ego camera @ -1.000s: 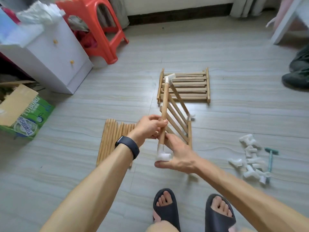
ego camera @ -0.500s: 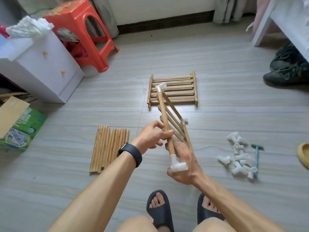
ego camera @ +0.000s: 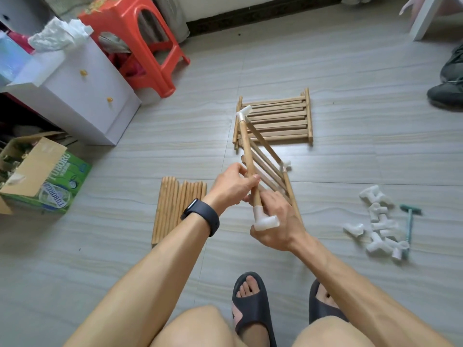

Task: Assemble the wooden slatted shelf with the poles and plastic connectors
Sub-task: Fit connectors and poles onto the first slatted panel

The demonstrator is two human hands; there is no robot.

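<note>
I hold a wooden slatted panel (ego camera: 269,162) tilted up off the floor, with white plastic connectors at its corners. My left hand (ego camera: 231,187) grips the panel's left pole near its lower half. My right hand (ego camera: 278,222) grips the panel's near end, just behind the near white connector (ego camera: 264,220). A second connector (ego camera: 243,112) caps the pole's far end and a third (ego camera: 285,166) sits on the right rail. A stack of slatted panels (ego camera: 278,118) lies flat on the floor beyond. A bundle of loose poles (ego camera: 174,209) lies to the left.
Several spare white connectors (ego camera: 378,224) and a small teal hammer (ego camera: 410,221) lie on the floor at right. A white drawer cabinet (ego camera: 82,96), an orange stool (ego camera: 140,43) and a green cardboard box (ego camera: 42,181) stand at left. Dark shoes (ego camera: 448,81) sit far right.
The panel has tilted and its near connector has moved closer to me and rightward. My right hand shifted from under the connector to beside it. The camera view moved slightly.
</note>
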